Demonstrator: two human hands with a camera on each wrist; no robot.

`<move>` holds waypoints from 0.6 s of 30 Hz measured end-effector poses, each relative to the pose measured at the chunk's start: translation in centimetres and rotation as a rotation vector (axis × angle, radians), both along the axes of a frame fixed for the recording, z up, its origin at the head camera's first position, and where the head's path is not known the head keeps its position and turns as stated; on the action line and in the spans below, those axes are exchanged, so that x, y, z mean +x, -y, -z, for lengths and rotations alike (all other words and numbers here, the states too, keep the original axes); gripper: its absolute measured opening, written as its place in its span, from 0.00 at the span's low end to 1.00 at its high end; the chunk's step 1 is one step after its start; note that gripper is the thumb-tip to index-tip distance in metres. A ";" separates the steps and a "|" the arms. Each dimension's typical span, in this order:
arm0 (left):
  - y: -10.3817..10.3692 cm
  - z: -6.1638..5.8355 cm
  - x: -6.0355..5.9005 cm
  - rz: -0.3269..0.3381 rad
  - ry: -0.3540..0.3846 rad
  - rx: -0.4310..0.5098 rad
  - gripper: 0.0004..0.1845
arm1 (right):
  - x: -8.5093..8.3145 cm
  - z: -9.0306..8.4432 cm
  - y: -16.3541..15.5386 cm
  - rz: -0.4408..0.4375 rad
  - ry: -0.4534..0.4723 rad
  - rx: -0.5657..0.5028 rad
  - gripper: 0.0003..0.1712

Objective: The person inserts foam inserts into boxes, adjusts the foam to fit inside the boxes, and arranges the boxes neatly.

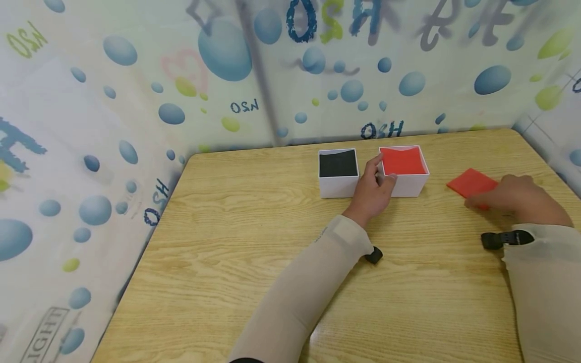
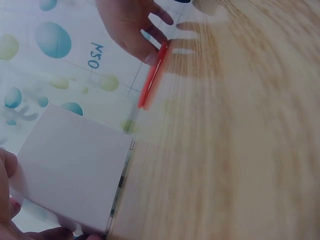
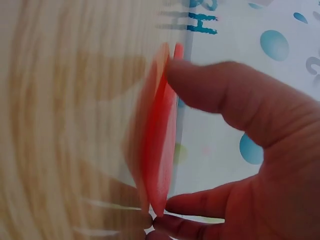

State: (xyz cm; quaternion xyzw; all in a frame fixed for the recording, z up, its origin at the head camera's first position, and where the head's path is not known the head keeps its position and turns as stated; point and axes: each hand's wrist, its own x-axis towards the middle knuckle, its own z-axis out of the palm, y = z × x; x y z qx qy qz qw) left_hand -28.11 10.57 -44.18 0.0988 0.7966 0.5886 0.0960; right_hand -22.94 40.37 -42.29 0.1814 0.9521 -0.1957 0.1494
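Pinching a thin red card (image 1: 472, 182) at its near edge, the right hand (image 1: 517, 199) has its fingers curled over the card's top and its thumb underneath, as the right wrist view shows, with the card (image 3: 160, 145) standing on edge between fingertip and thumb and lifted slightly off the wooden table (image 1: 254, 242); that view is blurred, so whether one card or two thin ones are held cannot be told; the left hand (image 1: 374, 189) grips the near left corner of the white box with the red lining (image 1: 404, 169), thumb on the rim and fingers against its wall, well to the left of the pinch and a little farther from the person; touching that box's far side from the pinch stands a white box with a black lining (image 1: 338, 171); to do this step well, I judge the pinch should stay light but firm near the card's edge, the card kept level so it does not flex or slip, while the left hand keeps the red box from sliding; counted: two boxes, one red-lined and one black-lined; one red card plainly visible in the head view; two hands, each wearing a pale sleeve and a black wrist strap.
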 end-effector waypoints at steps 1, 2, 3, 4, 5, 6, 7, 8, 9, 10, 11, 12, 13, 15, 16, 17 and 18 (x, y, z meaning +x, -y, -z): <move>0.0 0.0 0.0 0.001 0.000 0.001 0.32 | 0.0 0.0 0.0 0.010 0.012 -0.004 0.57; 0.0 0.0 0.0 0.001 -0.001 0.003 0.32 | 0.1 0.0 0.0 0.021 0.023 -0.008 0.57; 0.0 0.0 0.0 0.002 -0.001 0.004 0.32 | 0.1 0.0 0.0 0.016 0.028 -0.005 0.56; 0.0 0.0 0.0 0.002 -0.001 0.005 0.32 | 0.2 0.0 0.0 0.007 0.025 0.003 0.55; 0.0 0.0 0.0 0.002 -0.001 0.004 0.32 | 0.1 0.1 0.1 0.006 0.027 0.007 0.56; 0.0 0.0 0.0 0.002 -0.001 0.005 0.32 | 0.1 0.1 0.1 -0.005 0.029 0.015 0.57; 0.0 0.0 0.0 0.002 -0.001 0.006 0.32 | 0.1 0.1 0.1 -0.013 0.025 0.030 0.56; 0.0 0.0 0.0 0.002 -0.001 0.006 0.32 | 0.1 0.1 0.1 -0.021 0.023 0.040 0.56; 0.0 0.0 0.0 0.002 -0.001 0.006 0.32 | 0.1 0.1 0.2 -0.027 0.022 0.047 0.57; 0.0 0.0 0.0 0.002 -0.001 0.007 0.32 | 0.0 0.1 0.2 -0.022 0.024 0.044 0.57; 0.0 0.0 0.0 0.003 -0.001 0.009 0.32 | 0.0 0.1 0.2 -0.014 0.024 0.041 0.57; 0.0 0.0 0.0 0.003 -0.001 0.010 0.32 | 0.0 0.1 0.3 -0.003 0.026 0.029 0.57; 0.0 0.0 0.1 0.003 -0.001 0.010 0.32 | 0.1 0.0 0.3 0.012 0.026 0.021 0.57; 0.0 0.0 0.1 0.004 0.000 0.011 0.32 | 0.0 -0.1 0.4 0.032 0.022 0.006 0.58; 0.0 0.0 0.1 0.004 0.000 0.011 0.32 | 0.0 -0.2 0.4 0.046 0.019 -0.007 0.58; 0.0 0.0 0.1 0.004 0.000 0.011 0.32 | 0.0 -0.3 0.5 0.061 0.012 -0.021 0.56; 0.0 0.0 0.1 0.004 0.001 0.010 0.32 | 0.1 -0.4 0.5 0.071 0.004 -0.031 0.55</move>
